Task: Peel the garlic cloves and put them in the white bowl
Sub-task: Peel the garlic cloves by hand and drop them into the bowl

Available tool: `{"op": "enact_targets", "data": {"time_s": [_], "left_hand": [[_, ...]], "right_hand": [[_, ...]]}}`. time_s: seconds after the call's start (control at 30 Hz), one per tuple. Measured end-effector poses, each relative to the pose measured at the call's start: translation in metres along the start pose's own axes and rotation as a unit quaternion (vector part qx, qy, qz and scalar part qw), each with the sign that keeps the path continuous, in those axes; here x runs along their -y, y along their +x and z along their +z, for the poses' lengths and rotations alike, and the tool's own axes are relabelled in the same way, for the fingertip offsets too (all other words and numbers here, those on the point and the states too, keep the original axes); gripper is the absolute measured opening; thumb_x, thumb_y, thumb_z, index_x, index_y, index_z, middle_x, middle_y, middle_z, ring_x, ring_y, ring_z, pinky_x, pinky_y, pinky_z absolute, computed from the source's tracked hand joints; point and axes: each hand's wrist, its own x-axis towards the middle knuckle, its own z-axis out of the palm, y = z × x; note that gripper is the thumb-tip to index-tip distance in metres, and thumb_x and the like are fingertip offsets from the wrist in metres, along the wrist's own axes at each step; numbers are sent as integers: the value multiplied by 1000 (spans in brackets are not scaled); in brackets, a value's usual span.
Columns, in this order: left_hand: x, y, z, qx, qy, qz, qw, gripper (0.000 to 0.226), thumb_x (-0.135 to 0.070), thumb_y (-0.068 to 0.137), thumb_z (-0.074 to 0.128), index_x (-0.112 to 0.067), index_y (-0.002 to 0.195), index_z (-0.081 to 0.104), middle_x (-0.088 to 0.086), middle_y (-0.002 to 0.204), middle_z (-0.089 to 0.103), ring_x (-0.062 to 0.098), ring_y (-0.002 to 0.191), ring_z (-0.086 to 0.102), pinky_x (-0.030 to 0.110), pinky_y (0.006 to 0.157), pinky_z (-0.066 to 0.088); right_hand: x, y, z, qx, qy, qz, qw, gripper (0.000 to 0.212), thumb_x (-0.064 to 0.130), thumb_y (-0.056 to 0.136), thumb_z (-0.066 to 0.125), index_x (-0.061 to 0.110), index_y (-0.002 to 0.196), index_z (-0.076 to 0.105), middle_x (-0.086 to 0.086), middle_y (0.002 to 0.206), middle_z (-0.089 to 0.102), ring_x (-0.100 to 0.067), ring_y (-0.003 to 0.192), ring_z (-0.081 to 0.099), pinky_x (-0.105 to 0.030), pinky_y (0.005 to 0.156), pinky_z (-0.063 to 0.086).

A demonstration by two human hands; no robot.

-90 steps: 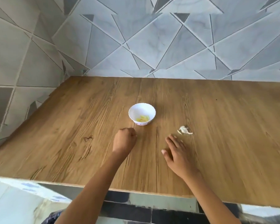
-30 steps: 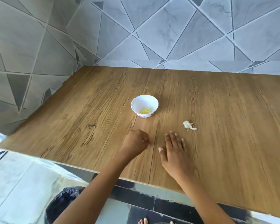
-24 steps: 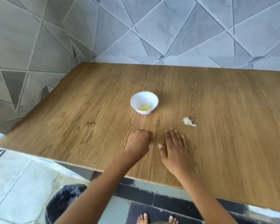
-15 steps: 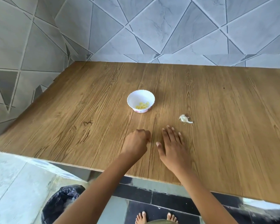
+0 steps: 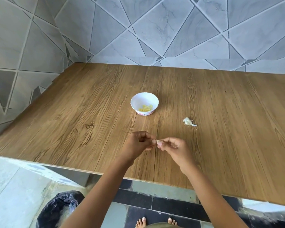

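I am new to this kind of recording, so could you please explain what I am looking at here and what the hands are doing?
There is no machine here: a person wears a camera on the head, looking forward and down at their own bare hands. The left hand and right hand meet above a wooden table, pinching a small garlic clove between their fingertips, apparently peeling it. On the table stands a white bowl holding pale yellow peeled cloves. To its right lies a pale scrap of garlic; whether it is a clove or skin I cannot tell. Below the table edge are a black-lined bin and the person's bare feet.
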Motion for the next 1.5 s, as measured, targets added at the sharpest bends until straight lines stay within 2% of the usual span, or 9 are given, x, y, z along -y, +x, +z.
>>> {"op": "enact_targets", "data": {"time_s": [0.17, 0.37, 0.43, 0.53, 0.63, 0.77, 0.97, 1.17, 1.5], "left_hand": [[1, 0, -3, 19, 88, -3, 996, 8, -10, 89, 64, -3, 87, 67, 4, 72, 65, 11, 68, 60, 25, 70, 54], [-3, -2, -7, 64, 29, -66, 995, 11, -10, 91, 61, -7, 80, 65, 5, 72, 64, 10, 68, 62, 17, 64, 52], [-2, -1, -7, 66, 16, -66, 996, 10, -10, 91, 61, -7, 82, 65, 4, 72, 64, 11, 67, 61, 18, 63, 51], [5, 3, -8, 15, 156, 77, 985, 4, -7, 88, 63, -7, 86, 67, -3, 73, 63, 10, 68, 58, 21, 68, 49], [7, 5, -8, -17, 244, 237, 940, 3, -3, 84, 67, -6, 85, 67, -5, 77, 67, 4, 73, 62, 17, 73, 50], [7, 5, -10, -23, 250, 296, 921, 8, 1, 83, 66, -6, 86, 67, -4, 79, 67, 4, 76, 62, 15, 74, 49], [10, 7, -13, -54, 222, 198, 953, 3, -7, 83, 70, -9, 85, 71, -11, 76, 66, 7, 74, 64, 18, 73, 51], [14, 5, -12, -68, 220, 83, 970, 5, -10, 85, 67, -7, 84, 70, 8, 70, 70, 17, 68, 65, 28, 73, 51], [9, 0, -9, 6, 110, 40, 993, 12, -2, 88, 61, -8, 81, 68, 1, 69, 65, 2, 61, 58, 14, 60, 44]], "right_hand": [[-4, 4, 0, 4, -81, -21, 996, 6, 13, 82, 70, 17, 77, 69, 8, 77, 70, 1, 70, 62, -17, 65, 49], [-9, 7, -2, 18, -243, -253, 936, 13, 4, 83, 68, 8, 74, 59, 7, 74, 60, -2, 72, 56, -13, 64, 44], [-9, 6, -1, 23, -189, -192, 963, 9, 6, 84, 67, 7, 77, 64, 4, 76, 65, -4, 72, 59, -14, 65, 46], [0, 1, 3, 43, 0, 39, 998, 7, 10, 87, 63, 6, 83, 68, -1, 74, 69, -9, 68, 62, -18, 63, 51], [7, 1, 3, 54, 166, 170, 970, 9, 7, 86, 62, 0, 86, 67, -6, 71, 67, -11, 62, 61, -17, 58, 51], [12, 3, 0, 58, 277, 247, 927, 11, 3, 89, 57, 0, 83, 65, -5, 68, 65, -9, 57, 60, -15, 51, 50], [8, 1, -3, 13, 35, 104, 994, 3, 10, 83, 68, 10, 82, 70, -1, 75, 70, -6, 65, 61, -16, 62, 51], [-13, 4, 4, -31, -220, -55, 974, 12, 14, 71, 80, 14, 73, 69, 10, 69, 66, 2, 61, 56, -13, 60, 44], [5, 1, 7, 12, -72, 39, 997, 10, 13, 86, 66, 21, 82, 69, 7, 72, 69, 2, 63, 58, -15, 57, 47]]}}
